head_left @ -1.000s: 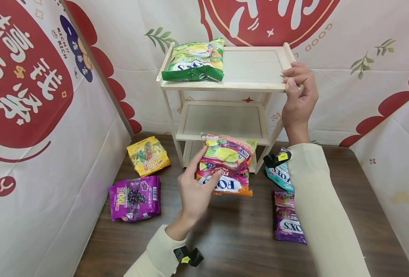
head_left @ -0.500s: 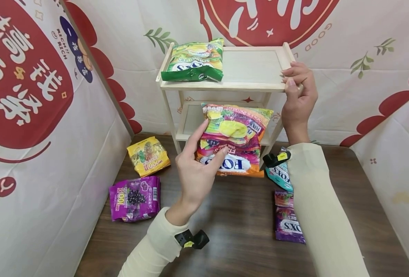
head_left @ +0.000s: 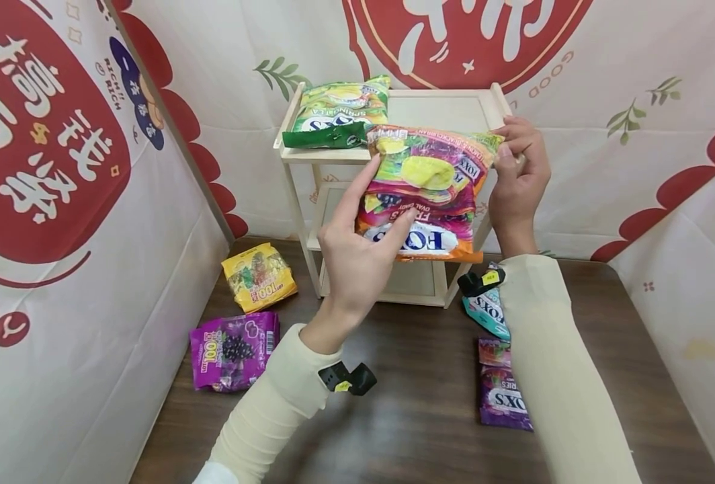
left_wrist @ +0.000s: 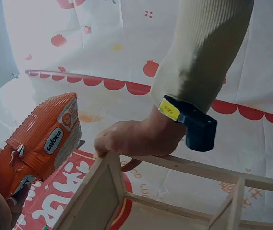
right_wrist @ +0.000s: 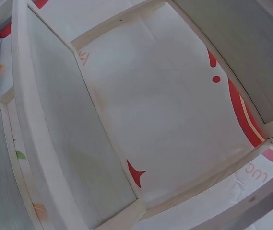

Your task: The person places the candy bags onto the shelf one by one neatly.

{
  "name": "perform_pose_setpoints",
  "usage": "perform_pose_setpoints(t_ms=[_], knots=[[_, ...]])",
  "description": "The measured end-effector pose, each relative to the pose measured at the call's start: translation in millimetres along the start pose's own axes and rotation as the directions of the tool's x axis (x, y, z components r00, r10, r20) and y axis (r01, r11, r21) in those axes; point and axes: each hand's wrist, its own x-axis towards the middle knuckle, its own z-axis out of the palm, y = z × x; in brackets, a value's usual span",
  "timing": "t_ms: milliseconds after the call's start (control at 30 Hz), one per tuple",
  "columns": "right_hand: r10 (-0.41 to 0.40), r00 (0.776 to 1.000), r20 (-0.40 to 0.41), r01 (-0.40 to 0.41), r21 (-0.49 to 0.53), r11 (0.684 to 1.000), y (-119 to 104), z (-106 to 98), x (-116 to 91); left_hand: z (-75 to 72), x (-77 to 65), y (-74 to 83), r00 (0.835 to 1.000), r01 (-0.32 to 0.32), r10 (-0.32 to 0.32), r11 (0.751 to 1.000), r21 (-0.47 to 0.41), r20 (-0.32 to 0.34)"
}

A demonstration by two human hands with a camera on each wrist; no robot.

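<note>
In the head view my left hand [head_left: 363, 249] grips a pink and orange Fox's candy bag [head_left: 430, 181] by its left side, thumb across the front. The bag is raised before the top shelf of a pale wooden rack [head_left: 414, 298] and hides part of it. Its orange back [left_wrist: 54, 129] shows in the left wrist view. My right hand [head_left: 522, 178] holds the rack's top right corner, fingers over the edge; the left wrist view shows that hand [left_wrist: 136, 138] on the frame too. A green Fox's Spring Tea bag [head_left: 339, 111] lies on the top shelf's left half.
Left on the dark wooden table [head_left: 394, 390] lie a yellow candy bag [head_left: 259, 277] and a purple grape candy bag [head_left: 234, 351]. On the right, a teal Fox's bag [head_left: 487, 312] and a purple Fox's bag [head_left: 502, 390] are partly under my right sleeve. Printed cloth [head_left: 224, 60] surrounds the table.
My left hand has lifted the pink and orange candy bag from in front of the lower shelves up to the top shelf's height, slightly rightward. The right hand keeps holding the rack corner.
</note>
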Motion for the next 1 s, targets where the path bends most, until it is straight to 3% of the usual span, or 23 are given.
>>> perform_pose_setpoints(t_ms=[300,600,800,1000], knots=[[-0.027,1.000,0.005,0.026,0.072,0.997,4.5,0.6,1.6,3.7,28.5,8.9,0.999,0.049,-0.051,0.994,0.094,0.019],[-0.037,0.999,-0.023,0.040,0.142,0.989,6.7,1.5,1.4,18.9,50.4,13.2,0.991,0.123,-0.128,0.983,0.135,0.031],[-0.030,0.999,-0.021,0.032,0.118,0.992,8.4,0.5,0.2,27.5,62.7,16.2,0.980,0.189,-0.196,0.964,0.185,0.019],[0.004,1.000,-0.019,-0.002,0.087,0.996,5.5,0.4,-1.1,33.4,72.1,15.3,0.964,0.258,-0.265,0.925,0.279,-0.015]])
